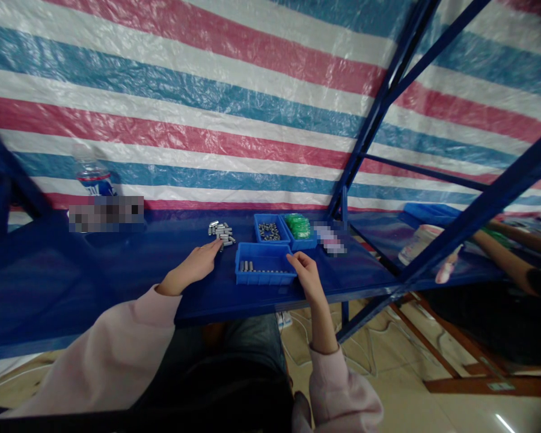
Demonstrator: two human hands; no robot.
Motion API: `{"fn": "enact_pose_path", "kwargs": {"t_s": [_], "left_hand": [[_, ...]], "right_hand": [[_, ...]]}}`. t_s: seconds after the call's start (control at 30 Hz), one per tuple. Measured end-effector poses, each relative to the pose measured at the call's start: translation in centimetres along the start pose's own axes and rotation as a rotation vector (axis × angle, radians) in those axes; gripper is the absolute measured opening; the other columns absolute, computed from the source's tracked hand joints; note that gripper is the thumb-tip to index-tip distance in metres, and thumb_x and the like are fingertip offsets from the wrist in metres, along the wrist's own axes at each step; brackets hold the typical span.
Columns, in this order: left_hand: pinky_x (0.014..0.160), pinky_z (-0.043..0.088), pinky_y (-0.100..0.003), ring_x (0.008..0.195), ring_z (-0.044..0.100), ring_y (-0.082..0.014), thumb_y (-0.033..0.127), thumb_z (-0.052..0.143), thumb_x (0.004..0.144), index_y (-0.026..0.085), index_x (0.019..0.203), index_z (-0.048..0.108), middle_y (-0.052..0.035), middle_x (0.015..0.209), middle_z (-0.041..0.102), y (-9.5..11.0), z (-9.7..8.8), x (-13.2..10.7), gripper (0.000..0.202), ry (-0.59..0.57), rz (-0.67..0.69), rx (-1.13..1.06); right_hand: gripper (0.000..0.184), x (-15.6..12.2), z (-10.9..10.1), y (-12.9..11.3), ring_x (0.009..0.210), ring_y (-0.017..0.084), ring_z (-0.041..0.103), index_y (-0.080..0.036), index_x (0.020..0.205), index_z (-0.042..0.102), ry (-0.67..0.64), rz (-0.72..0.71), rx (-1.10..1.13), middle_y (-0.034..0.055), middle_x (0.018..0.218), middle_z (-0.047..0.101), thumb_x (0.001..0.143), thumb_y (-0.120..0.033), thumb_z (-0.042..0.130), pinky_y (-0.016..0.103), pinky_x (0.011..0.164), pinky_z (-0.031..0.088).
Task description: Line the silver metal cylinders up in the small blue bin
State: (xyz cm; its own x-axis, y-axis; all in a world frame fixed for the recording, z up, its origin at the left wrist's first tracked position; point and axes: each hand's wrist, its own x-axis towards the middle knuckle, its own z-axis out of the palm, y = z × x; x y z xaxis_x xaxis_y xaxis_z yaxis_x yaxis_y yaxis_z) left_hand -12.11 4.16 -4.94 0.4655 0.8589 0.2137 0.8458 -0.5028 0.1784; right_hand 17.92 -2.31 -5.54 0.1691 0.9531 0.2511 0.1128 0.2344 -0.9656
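Note:
My left hand reaches over the blue table with its fingers stretched out. Its fingertips touch the near edge of a loose pile of small shiny metal cylinders. My right hand grips the right end of a blue plastic bin, with thumb and fingers at the rim. Inside this bin, a few metal cylinders stand upright at the left, and a row of lower pieces runs along the front wall. Behind it, a smaller blue bin holds many small metal parts.
Beside the small bin, another blue bin holds green bagged items. A plastic bottle stands at the back left. A blue metal post rises on the right. Beyond it are a co-worker's arms and a clear tub.

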Motion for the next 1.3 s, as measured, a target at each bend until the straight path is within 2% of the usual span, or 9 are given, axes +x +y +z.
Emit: {"fn": "enact_pose_path", "kwargs": {"t_s": [0.17,0.3,0.47,0.57,0.73,0.83,1.0,1.17,1.3], "left_hand": [[0.098,0.039,-0.039,0.124,0.045,-0.0234,0.009,0.031,0.085,0.015,0.134,0.037,-0.0144,0.137,0.044,0.8,0.1,-1.2,0.049,0.018,-0.054,0.021],[0.091,0.043,-0.04,0.116,0.052,-0.0263,0.022,0.038,0.089,0.016,0.122,0.049,-0.0138,0.124,0.056,1.8,-0.8,-1.6,0.036,0.047,-0.079,0.054],[0.086,0.043,-0.038,0.101,0.059,-0.025,0.022,0.043,0.087,0.018,0.106,0.059,-0.0102,0.106,0.064,2.2,-1.4,-1.7,0.025,0.098,-0.07,0.045],[0.088,0.043,-0.038,0.1,0.059,-0.0241,0.025,0.047,0.086,0.018,0.11,0.058,-0.0096,0.107,0.064,2.3,-1.6,-1.4,0.027,0.202,-0.059,-0.059],[0.088,0.046,-0.033,0.093,0.06,-0.0179,0.03,0.049,0.086,0.018,0.12,0.05,-0.007,0.107,0.063,3.8,-2.2,-0.3,0.036,0.407,0.028,-0.414],[0.085,0.047,-0.031,0.091,0.06,-0.0169,0.031,0.052,0.085,0.019,0.114,0.054,-0.0054,0.101,0.064,5.5,-2.6,0.5,0.032,0.355,0.112,-0.525],[0.089,0.042,-0.033,0.095,0.058,-0.019,0.027,0.055,0.082,0.021,0.097,0.064,-0.0044,0.099,0.066,7.8,-2.9,2.0,0.018,0.16,0.3,-0.331],[0.083,0.043,-0.032,0.088,0.061,-0.0205,0.022,0.058,0.077,0.022,0.096,0.066,-0.0038,0.092,0.067,8.0,-2.6,2.8,0.02,-0.019,0.243,-0.176],[0.087,0.041,-0.034,0.093,0.059,-0.0222,0.02,0.056,0.077,0.022,0.093,0.067,-0.0046,0.095,0.067,8.1,-2.5,2.8,0.02,-0.04,0.233,-0.117]], "right_hand": [[0.041,0.0,0.0,0.0,0.052,0.009,0.025,-0.02,0.057,0.037,0.007,-0.005,-0.007,-0.0064,0.055,0.027,0.072,-0.048,0.062,0.025,0.051,0.022],[0.041,0.0,0.0,0.1,0.052,0.009,0.025,-0.02,0.057,0.036,0.001,-0.009,-0.007,-0.0063,0.055,0.027,0.073,-0.048,0.061,0.025,0.051,0.021],[0.041,0.0,0.0,0.0,0.052,0.009,0.026,-0.021,0.057,0.037,0.001,0.0,-0.003,-0.0064,0.054,0.028,0.072,-0.05,0.061,0.025,0.05,0.022],[0.041,0.0,0.1,0.0,0.051,0.009,0.026,-0.021,0.057,0.036,0.002,0.008,0.003,-0.0066,0.054,0.028,0.071,-0.049,0.062,0.025,0.051,0.022],[0.04,0.0,0.1,0.0,0.053,0.009,0.025,-0.02,0.057,0.037,-0.002,-0.009,-0.002,-0.0062,0.055,0.027,0.073,-0.047,0.061,0.024,0.051,0.022],[0.04,0.1,0.1,0.0,0.052,0.009,0.025,-0.02,0.057,0.036,0.0,-0.02,-0.008,-0.0062,0.055,0.027,0.073,-0.048,0.061,0.024,0.051,0.022],[0.039,0.0,0.1,0.1,0.051,0.009,0.026,-0.02,0.057,0.038,0.002,-0.011,-0.008,-0.0067,0.054,0.028,0.072,-0.048,0.062,0.025,0.051,0.022],[0.039,0.0,0.1,-0.2,0.051,0.009,0.026,-0.02,0.057,0.039,-0.003,-0.01,0.002,-0.0065,0.054,0.029,0.072,-0.048,0.062,0.025,0.051,0.022],[0.038,0.0,0.0,-0.3,0.052,0.009,0.025,-0.02,0.057,0.038,-0.006,-0.015,0.011,-0.0064,0.055,0.027,0.073,-0.045,0.061,0.025,0.051,0.022]]}}
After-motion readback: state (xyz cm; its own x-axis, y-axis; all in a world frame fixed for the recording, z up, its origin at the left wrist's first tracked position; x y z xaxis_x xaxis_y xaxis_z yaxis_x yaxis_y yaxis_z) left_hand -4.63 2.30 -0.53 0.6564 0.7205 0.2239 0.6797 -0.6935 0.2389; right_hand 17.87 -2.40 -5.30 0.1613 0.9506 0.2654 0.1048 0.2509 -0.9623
